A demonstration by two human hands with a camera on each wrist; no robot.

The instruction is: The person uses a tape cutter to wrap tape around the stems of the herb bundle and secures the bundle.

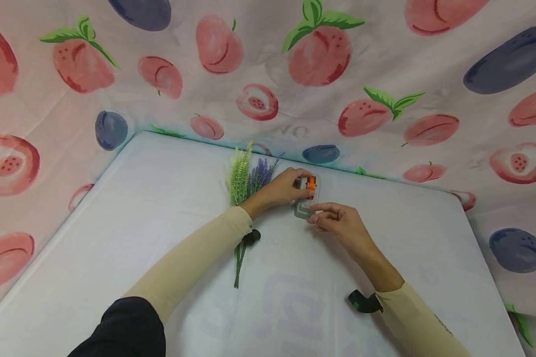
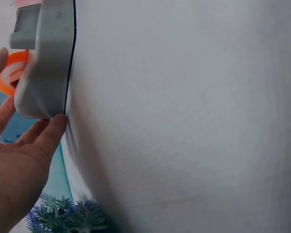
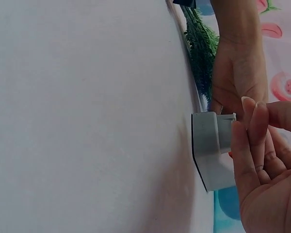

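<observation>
A grey tape dispenser (image 1: 302, 210) with an orange roll core (image 1: 311, 185) stands near the back of the white table. My left hand (image 1: 280, 188) grips it from the left, the thumb by the core and fingertips low on its side wall (image 2: 51, 68). My right hand (image 1: 339, 220) is at its near end, thumb and fingertips brought together right beside the projecting front part (image 3: 225, 132). Whether tape lies between those fingertips I cannot tell. Sprigs of yellow-green flowers (image 1: 239, 173) and purple lavender (image 1: 260, 174) lie left of the dispenser, partly behind my left forearm.
The flowers' green stems (image 1: 238, 265) reach toward the table's front. A black wrist camera (image 1: 251, 237) hangs under the left sleeve and another (image 1: 364, 301) at the right sleeve. Fruit-printed cloth (image 1: 268, 64) rises behind the white table (image 1: 161, 168) and along its sides.
</observation>
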